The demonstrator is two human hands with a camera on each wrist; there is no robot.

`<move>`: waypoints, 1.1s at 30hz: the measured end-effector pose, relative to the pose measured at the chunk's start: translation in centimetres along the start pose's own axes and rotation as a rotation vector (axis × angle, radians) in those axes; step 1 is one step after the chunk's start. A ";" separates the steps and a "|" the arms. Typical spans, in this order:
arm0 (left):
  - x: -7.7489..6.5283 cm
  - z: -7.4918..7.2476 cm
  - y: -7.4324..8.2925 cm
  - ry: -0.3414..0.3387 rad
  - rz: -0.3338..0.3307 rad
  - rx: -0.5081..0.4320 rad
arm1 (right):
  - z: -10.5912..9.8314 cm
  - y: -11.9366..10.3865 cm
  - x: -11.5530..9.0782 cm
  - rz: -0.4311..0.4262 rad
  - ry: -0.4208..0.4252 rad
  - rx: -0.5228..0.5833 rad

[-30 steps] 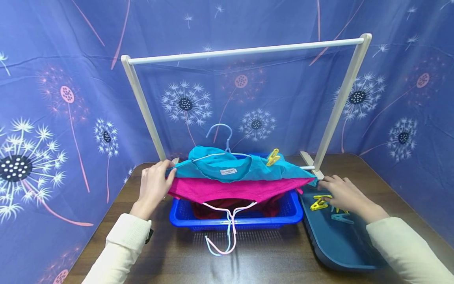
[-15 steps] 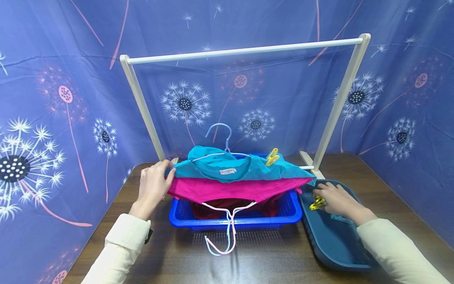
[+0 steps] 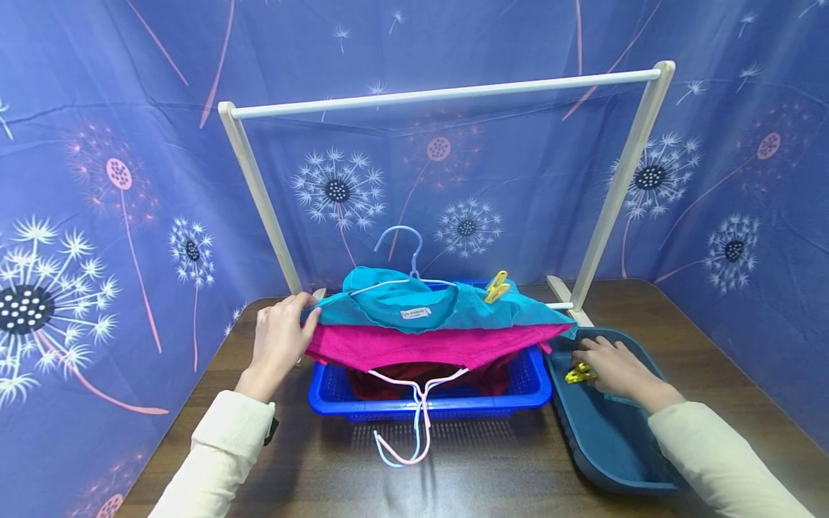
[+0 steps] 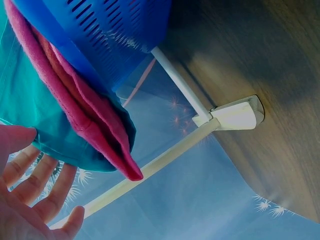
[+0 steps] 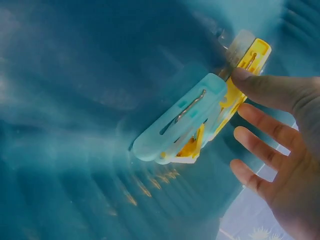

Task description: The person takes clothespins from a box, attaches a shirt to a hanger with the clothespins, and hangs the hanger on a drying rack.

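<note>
My left hand (image 3: 280,338) pinches the left shoulder end of a turquoise shirt (image 3: 408,309); in the left wrist view the thumb lies over the fabric, the other fingers spread below. The shirt is on a lilac hanger (image 3: 414,252), with a yellow clothespin (image 3: 496,286) clipped near its right shoulder. A magenta garment (image 3: 401,347) on pale hangers (image 3: 424,403) lies in front of it. Inside the dark blue tray, my right hand (image 3: 615,367) has its thumb on a yellow clothespin (image 5: 259,56); the index finger is hidden behind it. Teal clothespins (image 5: 180,117) lie alongside.
Under the garments stands a blue basket (image 3: 430,408) holding dark red cloth. A wooden rack with a white bar (image 3: 447,93) rises behind. The tray (image 3: 589,460) sits to the right on the wooden table (image 3: 311,467); patterned cloth (image 3: 116,288) hangs around.
My right hand has moved slightly left and down into the tray, from the shirt's right end to the clothespins. My left hand and the garments have stayed put.
</note>
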State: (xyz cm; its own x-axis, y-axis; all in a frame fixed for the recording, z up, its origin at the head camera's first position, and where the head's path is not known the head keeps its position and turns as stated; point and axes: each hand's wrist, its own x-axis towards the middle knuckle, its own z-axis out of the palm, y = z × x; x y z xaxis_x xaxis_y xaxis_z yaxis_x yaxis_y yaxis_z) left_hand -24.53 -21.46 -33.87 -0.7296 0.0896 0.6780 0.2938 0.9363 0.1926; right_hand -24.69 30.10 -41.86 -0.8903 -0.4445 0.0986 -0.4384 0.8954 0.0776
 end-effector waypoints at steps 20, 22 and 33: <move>0.1 0.0 -0.1 0.008 0.001 0.007 | -0.2 -0.1 -0.2 0.009 -0.025 0.043; 0.1 0.0 -0.1 0.012 0.003 0.006 | -0.2 -0.1 -0.2 0.018 -0.032 0.036; 0.1 0.0 0.0 0.010 -0.001 0.009 | 0.0 0.1 -0.3 0.041 -0.051 0.021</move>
State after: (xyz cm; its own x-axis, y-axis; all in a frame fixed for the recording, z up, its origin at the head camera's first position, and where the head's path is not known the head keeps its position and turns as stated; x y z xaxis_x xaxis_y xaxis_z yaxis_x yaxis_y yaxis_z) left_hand -24.61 -21.47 -33.84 -0.7234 0.0855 0.6851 0.2880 0.9392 0.1870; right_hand -24.46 30.30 -41.85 -0.9123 -0.4064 0.0510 -0.4038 0.9133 0.0539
